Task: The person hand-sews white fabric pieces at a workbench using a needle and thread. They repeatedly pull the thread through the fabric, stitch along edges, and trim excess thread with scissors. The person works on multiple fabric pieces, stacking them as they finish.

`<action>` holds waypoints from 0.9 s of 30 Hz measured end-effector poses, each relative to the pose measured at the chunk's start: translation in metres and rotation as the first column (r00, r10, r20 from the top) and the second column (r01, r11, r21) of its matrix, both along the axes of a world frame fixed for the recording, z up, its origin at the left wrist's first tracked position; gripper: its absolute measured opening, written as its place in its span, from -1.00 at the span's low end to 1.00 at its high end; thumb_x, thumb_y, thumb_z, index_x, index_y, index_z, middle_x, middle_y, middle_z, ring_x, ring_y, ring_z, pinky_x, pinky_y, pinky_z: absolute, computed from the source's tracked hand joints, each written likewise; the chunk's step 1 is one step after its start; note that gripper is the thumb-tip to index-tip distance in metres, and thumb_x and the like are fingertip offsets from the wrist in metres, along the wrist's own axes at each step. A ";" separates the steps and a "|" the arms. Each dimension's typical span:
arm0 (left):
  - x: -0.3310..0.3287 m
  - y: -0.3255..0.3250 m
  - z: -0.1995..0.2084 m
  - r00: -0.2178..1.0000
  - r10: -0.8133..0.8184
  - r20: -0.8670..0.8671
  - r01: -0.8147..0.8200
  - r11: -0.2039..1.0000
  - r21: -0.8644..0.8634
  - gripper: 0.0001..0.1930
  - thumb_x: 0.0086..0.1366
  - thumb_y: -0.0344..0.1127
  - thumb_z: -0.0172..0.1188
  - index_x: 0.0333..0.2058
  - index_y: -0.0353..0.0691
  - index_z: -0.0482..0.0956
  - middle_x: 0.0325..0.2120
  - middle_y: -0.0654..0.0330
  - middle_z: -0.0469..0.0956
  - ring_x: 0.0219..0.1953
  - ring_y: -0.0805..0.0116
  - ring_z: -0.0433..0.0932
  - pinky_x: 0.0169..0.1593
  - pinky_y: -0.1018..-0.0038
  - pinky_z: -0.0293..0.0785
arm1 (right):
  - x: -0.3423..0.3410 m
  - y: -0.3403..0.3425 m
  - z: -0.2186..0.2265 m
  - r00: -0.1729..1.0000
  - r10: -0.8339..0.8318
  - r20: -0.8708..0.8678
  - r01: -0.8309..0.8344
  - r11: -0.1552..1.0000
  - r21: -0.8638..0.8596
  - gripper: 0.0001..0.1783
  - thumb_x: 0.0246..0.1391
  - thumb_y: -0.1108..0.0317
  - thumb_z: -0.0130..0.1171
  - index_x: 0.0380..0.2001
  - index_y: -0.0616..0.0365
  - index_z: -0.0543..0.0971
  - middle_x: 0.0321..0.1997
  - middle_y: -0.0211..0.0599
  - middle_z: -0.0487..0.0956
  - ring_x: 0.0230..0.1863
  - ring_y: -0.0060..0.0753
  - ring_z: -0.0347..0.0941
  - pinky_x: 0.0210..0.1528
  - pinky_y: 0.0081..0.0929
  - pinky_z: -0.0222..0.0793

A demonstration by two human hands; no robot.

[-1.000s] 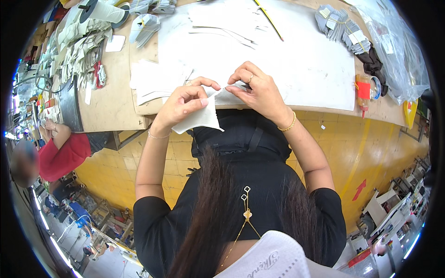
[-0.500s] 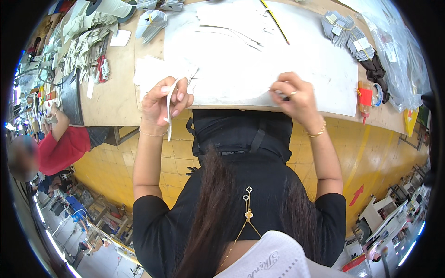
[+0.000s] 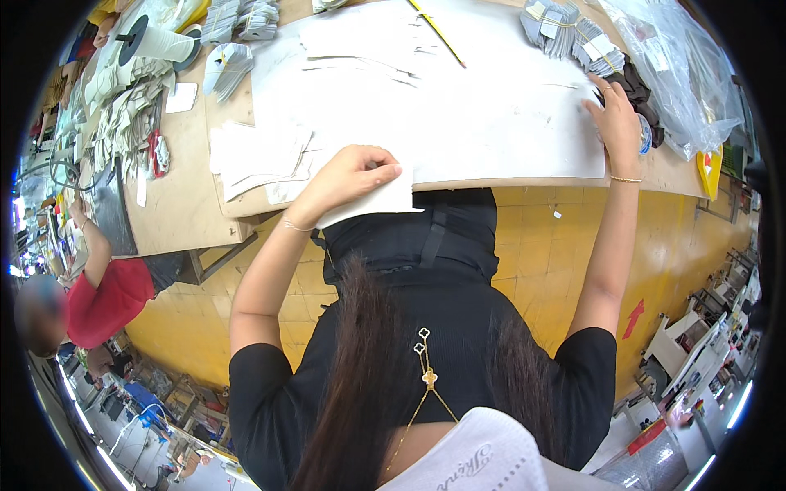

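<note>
My left hand (image 3: 358, 175) is closed on a flat white sheet piece (image 3: 372, 202), thumb on top, at the table's front edge; the piece hangs over the edge towards my lap. Whether it is paper, fabric or thin leather does not show. My right hand (image 3: 618, 123) is at the right end of the white work sheet (image 3: 491, 123), its thumb and fingers apart. Something small and dark shows by its fingertips, too unclear to name. A blue-rimmed roll (image 3: 645, 135) is partly hidden behind that hand.
Flat white pieces (image 3: 262, 155) lie left of my left hand. A yellow pencil (image 3: 438, 33) lies at the back. Banded grey bundles (image 3: 573, 37) and clear plastic bags (image 3: 679, 74) are at the right. A thread cone (image 3: 164, 42) stands far left, near a person in red (image 3: 110, 295).
My left hand has lowered the white piece from upright to nearly flat at the edge. My right hand has moved right and spread its fingers. A small white scrap appears below the table edge.
</note>
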State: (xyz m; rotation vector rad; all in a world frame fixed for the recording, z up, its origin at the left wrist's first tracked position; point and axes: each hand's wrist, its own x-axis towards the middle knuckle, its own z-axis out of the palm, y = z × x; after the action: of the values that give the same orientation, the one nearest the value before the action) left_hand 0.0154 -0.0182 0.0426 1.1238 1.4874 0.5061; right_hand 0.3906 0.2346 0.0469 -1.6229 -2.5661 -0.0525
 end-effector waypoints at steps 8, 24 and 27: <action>0.013 0.004 0.002 0.996 0.076 -0.042 -0.075 0.997 0.016 -0.72 0.36 -0.21 0.26 -0.23 -0.37 0.70 -0.49 0.29 0.62 -0.42 0.60 0.49 -0.25 0.57 0.47 | -0.087 -0.131 0.014 0.895 0.189 -0.404 -0.299 0.927 -0.226 -0.58 0.16 0.52 0.18 0.12 0.09 0.54 -0.07 -0.14 0.58 -0.15 0.01 0.60 -0.10 -0.16 0.59; 0.015 0.000 0.005 0.997 0.063 -0.048 -0.063 0.998 0.006 -0.74 0.35 -0.24 0.27 -0.23 -0.37 0.70 -0.51 0.31 0.61 -0.44 0.63 0.45 -0.31 0.59 0.44 | -0.152 -0.193 -0.007 0.875 0.186 -0.448 -0.322 0.913 -0.252 -0.55 0.13 0.46 0.31 0.12 0.03 0.62 -0.14 -0.29 0.50 -0.42 -0.20 0.57 -0.35 -0.28 0.54; 0.004 0.009 0.012 0.991 -0.007 -0.132 0.014 0.999 0.052 -0.74 0.35 -0.23 0.27 -0.24 -0.36 0.70 -0.51 0.24 0.62 -0.43 0.58 0.46 -0.30 0.55 0.46 | -0.143 -0.182 -0.005 0.868 0.064 -0.492 -0.226 0.933 -0.279 -0.55 0.10 0.43 0.35 0.10 0.02 0.63 -0.16 -0.28 0.50 -0.39 -0.20 0.56 -0.31 -0.27 0.51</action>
State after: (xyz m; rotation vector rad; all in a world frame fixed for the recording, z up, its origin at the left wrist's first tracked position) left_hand 0.0196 -0.0089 0.0549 1.2254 1.5889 0.4742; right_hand 0.2475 0.0529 0.0419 -1.2985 -2.3706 0.7342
